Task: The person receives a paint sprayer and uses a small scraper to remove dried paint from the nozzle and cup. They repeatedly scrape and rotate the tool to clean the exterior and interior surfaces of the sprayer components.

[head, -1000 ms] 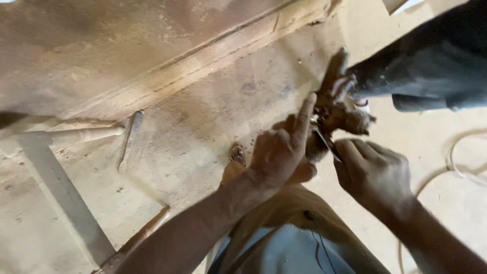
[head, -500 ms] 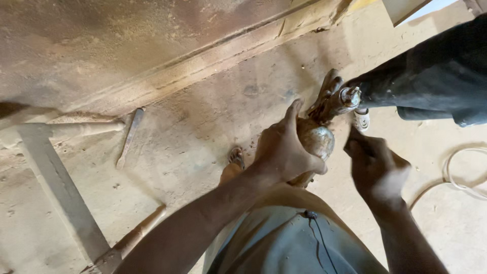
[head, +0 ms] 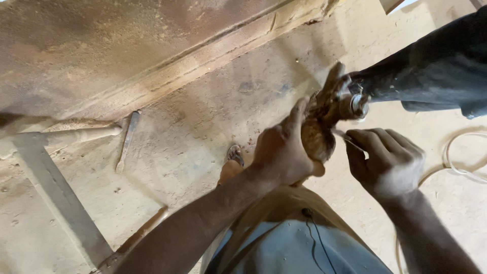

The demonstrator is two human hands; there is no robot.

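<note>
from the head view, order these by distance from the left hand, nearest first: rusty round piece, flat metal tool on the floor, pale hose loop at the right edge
From the left hand:
1. Rusty round piece, in its grip.
2. Flat metal tool, on the floor to its left.
3. Pale hose loop, at the right edge, beyond the right hand.

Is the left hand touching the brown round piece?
Touching. The head view shows the left hand wrapped around the brown round piece, with no gap.

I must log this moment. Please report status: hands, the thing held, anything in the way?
Left hand clamps brown lump. Right hand pinches thin metal tool against it. Dark sleeve crowds in above, metal fitting at lump's top.
</note>
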